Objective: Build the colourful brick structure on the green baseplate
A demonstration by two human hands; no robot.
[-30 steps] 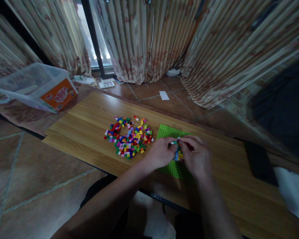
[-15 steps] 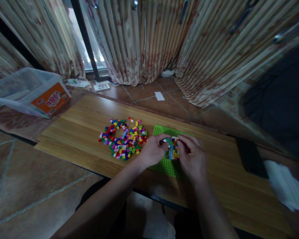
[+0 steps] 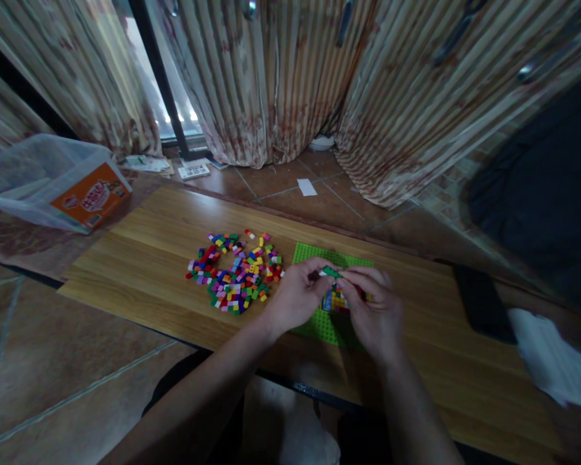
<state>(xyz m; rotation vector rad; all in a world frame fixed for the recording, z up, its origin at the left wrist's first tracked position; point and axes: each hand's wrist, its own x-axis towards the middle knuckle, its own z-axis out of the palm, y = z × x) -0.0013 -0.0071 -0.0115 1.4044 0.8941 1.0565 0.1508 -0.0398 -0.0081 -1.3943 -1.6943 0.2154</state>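
Observation:
Above a green studded baseplate (image 3: 307,252), my left hand (image 3: 293,297) pinches a green toy brick (image 3: 330,271) between thumb and fingers. Something white shows at the brick's left end. The fingertips of my right hand (image 3: 374,307) close on the right end of the same brick, so both hands meet there. Below them, a block of multicoloured bricks (image 3: 337,301) in yellow, blue and red stands on the baseplate, partly hidden by my fingers.
Left of the baseplate, a pile of loose coloured bricks (image 3: 237,281) spreads over the wooden table (image 3: 150,258). A clear plastic box (image 3: 53,187) with an orange label stands at the far left. A dark flat object (image 3: 484,303) and white paper (image 3: 552,355) lie at right.
My right fingers have moved left and now meet my left fingertips at the green brick. More of the brick block's right side is covered. The view has shifted slightly.

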